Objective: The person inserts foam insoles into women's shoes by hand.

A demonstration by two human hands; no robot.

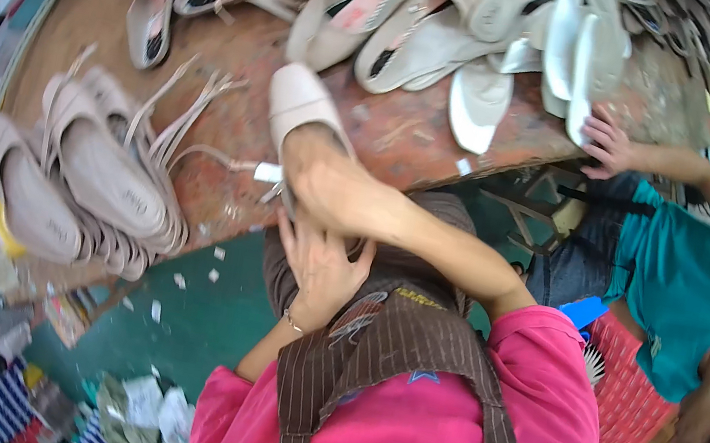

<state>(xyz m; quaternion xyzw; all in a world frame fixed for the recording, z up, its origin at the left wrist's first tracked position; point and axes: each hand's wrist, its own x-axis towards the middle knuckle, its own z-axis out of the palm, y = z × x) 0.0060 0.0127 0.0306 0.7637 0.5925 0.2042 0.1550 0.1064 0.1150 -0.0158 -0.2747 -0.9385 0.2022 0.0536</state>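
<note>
A beige slip-on shoe (300, 98) is tilted at the table's near edge, its toe over the tabletop. My right hand (321, 169) reaches into its opening, and the fingers are hidden inside the shoe. Below, at the heel end, my left hand (319, 267) holds the shoe with the thumb set apart from the other fingers. A thin beige strap with a white tag (268, 172) lies beside the heel. To the left, several beige shoes (114, 172) stand in a close row, with loose straps (190, 114) trailing over the table.
Many beige shoes (338, 12) and white soles (478, 106) are heaped along the far side of the worn table (226, 97). At right, a co-worker in a teal shirt (690, 268) rests a hand on the table beside a sole. Scraps lie on the green floor (198, 317).
</note>
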